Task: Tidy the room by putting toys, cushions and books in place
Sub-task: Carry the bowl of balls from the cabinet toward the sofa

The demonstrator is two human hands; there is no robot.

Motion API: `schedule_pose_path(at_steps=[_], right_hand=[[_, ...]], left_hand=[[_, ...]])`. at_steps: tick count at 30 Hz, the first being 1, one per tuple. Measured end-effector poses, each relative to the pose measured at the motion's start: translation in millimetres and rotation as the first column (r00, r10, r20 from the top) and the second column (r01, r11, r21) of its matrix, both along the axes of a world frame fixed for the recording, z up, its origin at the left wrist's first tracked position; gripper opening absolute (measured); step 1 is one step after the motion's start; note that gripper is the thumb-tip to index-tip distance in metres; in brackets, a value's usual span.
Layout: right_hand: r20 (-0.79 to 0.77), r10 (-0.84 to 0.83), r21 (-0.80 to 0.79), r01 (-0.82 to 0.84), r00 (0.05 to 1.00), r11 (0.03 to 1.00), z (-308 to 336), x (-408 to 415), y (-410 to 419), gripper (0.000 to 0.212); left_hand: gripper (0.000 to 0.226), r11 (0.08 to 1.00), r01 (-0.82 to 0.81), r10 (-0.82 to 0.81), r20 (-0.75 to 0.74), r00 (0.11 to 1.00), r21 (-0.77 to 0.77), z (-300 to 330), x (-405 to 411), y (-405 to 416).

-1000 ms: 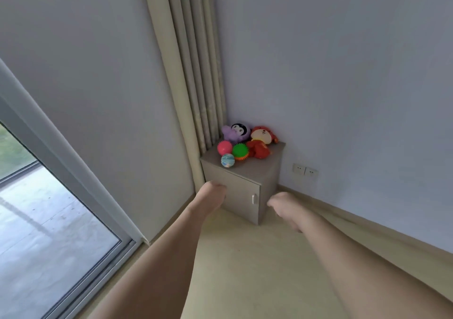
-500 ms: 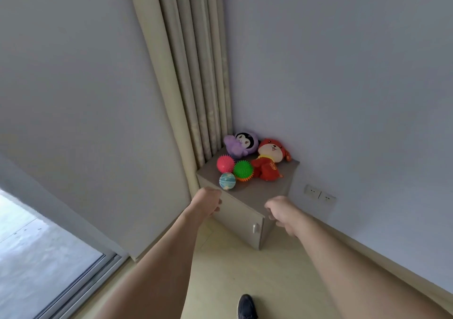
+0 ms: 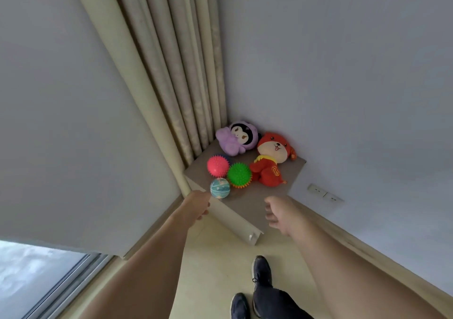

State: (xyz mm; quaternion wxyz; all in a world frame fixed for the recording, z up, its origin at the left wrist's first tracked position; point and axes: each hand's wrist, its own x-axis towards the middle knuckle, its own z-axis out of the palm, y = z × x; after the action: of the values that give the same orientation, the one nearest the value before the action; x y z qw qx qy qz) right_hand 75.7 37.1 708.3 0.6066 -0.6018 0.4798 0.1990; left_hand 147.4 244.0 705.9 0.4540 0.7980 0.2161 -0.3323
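A low grey cabinet (image 3: pixel 259 208) stands in the room's corner with toys on its top. A purple plush (image 3: pixel 236 138) and a red plush dog (image 3: pixel 269 165) lie at the back. In front of them sit a pink spiky ball (image 3: pixel 217 166), a green spiky ball (image 3: pixel 239 174) and a small blue ball (image 3: pixel 220 188) near the front-left edge. My left hand (image 3: pixel 199 204) hovers just left of the blue ball, fingers loosely curled, holding nothing. My right hand (image 3: pixel 277 214) hangs over the cabinet's front right part, fingers relaxed, also holding nothing.
Beige curtains (image 3: pixel 171 73) hang behind the cabinet on the left. Wall sockets (image 3: pixel 324 193) sit low on the right wall. A glass sliding door (image 3: pixel 36 277) is at the lower left. My dark shoes (image 3: pixel 262 272) stand on the pale floor before the cabinet.
I have stepped closer to the cabinet, so it looks larger and is seen more from above. Both hands have come forward to its front edge.
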Motion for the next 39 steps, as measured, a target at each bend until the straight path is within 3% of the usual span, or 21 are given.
schedule_pose_path(at_steps=[8, 12, 20, 24, 28, 33, 39], right_hand=[[-0.049, -0.103, 0.214, 0.111, 0.993, 0.971, -25, 115, -1, 0.051], [-0.051, -0.108, 0.154, 0.114, 0.993, 0.982, -43, 159, -5, 0.048], [-0.264, -0.253, 0.054, 0.276, 0.931, 0.96, -174, 223, -5, 0.063], [-0.246, -0.315, 0.083, 0.344, 0.917, 0.935, -224, 229, 1, 0.076], [-0.176, -0.4, 0.107, 0.421, 0.899, 0.9, -242, 227, 9, 0.069], [-0.151, -0.389, 0.093, 0.404, 0.909, 0.91, -226, 229, 9, 0.059], [-0.086, -0.228, 0.088, 0.236, 0.97, 0.968, -172, 224, 5, 0.056]], left_hand=[[0.036, 0.991, -0.126, 0.127, -0.033, 0.991, 0.041, -19, 102, 17], [0.044, 0.991, -0.136, 0.137, -0.12, 0.983, 0.02, -42, 153, 16], [0.069, 0.996, -0.062, 0.079, -0.317, 0.945, 0.064, -167, 260, -18], [0.058, 0.991, -0.134, 0.128, -0.325, 0.937, 0.005, -216, 281, -39], [0.059, 0.981, -0.184, 0.152, -0.357, 0.922, -0.058, -243, 285, -52], [0.062, 0.97, -0.236, 0.192, -0.405, 0.894, -0.062, -227, 277, -51], [0.066, 0.943, -0.331, 0.297, -0.369, 0.881, -0.031, -150, 250, -43]])
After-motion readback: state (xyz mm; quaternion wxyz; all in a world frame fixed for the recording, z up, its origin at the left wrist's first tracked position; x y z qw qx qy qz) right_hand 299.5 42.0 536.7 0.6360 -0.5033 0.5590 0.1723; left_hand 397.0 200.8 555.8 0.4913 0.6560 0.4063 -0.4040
